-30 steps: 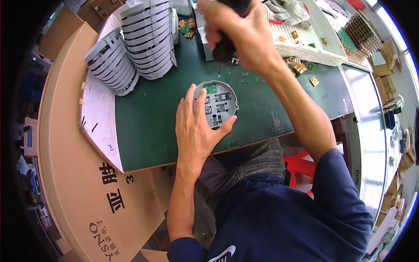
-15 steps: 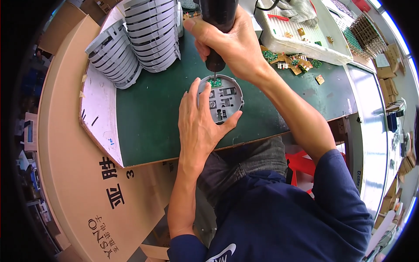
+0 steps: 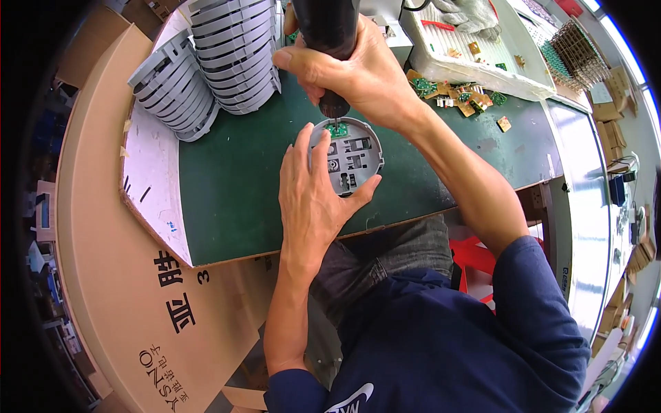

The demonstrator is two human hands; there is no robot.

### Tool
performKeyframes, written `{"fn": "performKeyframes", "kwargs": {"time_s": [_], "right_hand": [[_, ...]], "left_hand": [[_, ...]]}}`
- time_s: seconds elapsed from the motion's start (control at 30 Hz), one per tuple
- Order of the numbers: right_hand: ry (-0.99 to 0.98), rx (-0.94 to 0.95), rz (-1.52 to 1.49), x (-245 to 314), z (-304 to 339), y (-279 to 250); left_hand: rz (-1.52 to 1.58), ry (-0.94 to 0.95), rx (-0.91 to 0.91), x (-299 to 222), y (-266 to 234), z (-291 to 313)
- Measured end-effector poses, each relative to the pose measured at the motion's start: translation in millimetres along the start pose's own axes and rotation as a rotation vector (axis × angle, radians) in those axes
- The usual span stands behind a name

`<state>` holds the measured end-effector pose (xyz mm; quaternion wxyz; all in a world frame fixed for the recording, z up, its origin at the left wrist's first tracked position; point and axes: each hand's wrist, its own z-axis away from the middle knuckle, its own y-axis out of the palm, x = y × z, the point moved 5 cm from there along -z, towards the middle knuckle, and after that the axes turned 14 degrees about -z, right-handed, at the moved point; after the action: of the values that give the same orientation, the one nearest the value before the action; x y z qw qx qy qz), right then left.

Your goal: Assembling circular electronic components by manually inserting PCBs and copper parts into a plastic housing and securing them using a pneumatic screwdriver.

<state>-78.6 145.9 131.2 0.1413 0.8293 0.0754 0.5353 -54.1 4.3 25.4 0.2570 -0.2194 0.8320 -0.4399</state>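
Observation:
A round grey plastic housing (image 3: pixel 372 157) lies on the green work surface with its inside facing up. My left hand (image 3: pixel 308 189) curves around its left and near sides, fingertips at the rim and the thumb at the lower right. Inside, at the far edge, sits a small green circuit board (image 3: pixel 339 129). Wrapped around a black electric screwdriver (image 3: pixel 327 31), my right hand (image 3: pixel 368 76) holds it above the housing. The screwdriver's bit points down onto the board; whether a screw is under the tip is too small to tell.
Stacks of grey housings (image 3: pixel 231 58) stand at the far left beside a white side panel (image 3: pixel 153 175). Loose circuit boards (image 3: pixel 465 100) lie at the far right, near a white tray (image 3: pixel 475 72) with a glove. A large cardboard box (image 3: pixel 103 227) borders the left.
The screwdriver and my right hand have shifted slightly left, its upper end leaning further that way. The bit stays over the green board, and my left hand still holds the housing.

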Motion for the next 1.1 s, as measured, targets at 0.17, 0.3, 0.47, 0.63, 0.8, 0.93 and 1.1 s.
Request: {"fn": "performKeyframes", "kwargs": {"time_s": [0.17,0.3,0.47,0.63,0.8,0.93,1.1], "right_hand": [[0.045,-0.012,0.214,-5,-1,3],[-0.107,0.033,0.217,-7,-12,8],[-0.116,-0.011,0.193,6,-21,-12],[-0.202,-0.052,0.258,30,-20,-8],[-0.134,-0.076,0.354,24,-1,-13],[-0.192,-0.043,0.962,5,76,-9],[-0.123,0.247,1.264,-41,123,-2]], "left_hand": [[0.040,-0.015,-0.001,2,-3,-1],[0.022,-0.019,0.004,5,-4,2],[0.185,-0.004,-0.035,29,-42,-19],[0.015,0.061,-0.347,65,-154,-146],[-0.223,0.038,0.347,91,-119,-273],[-0.364,0.046,0.601,107,-89,-292],[-0.342,0.032,0.698,92,-96,-289]]}}
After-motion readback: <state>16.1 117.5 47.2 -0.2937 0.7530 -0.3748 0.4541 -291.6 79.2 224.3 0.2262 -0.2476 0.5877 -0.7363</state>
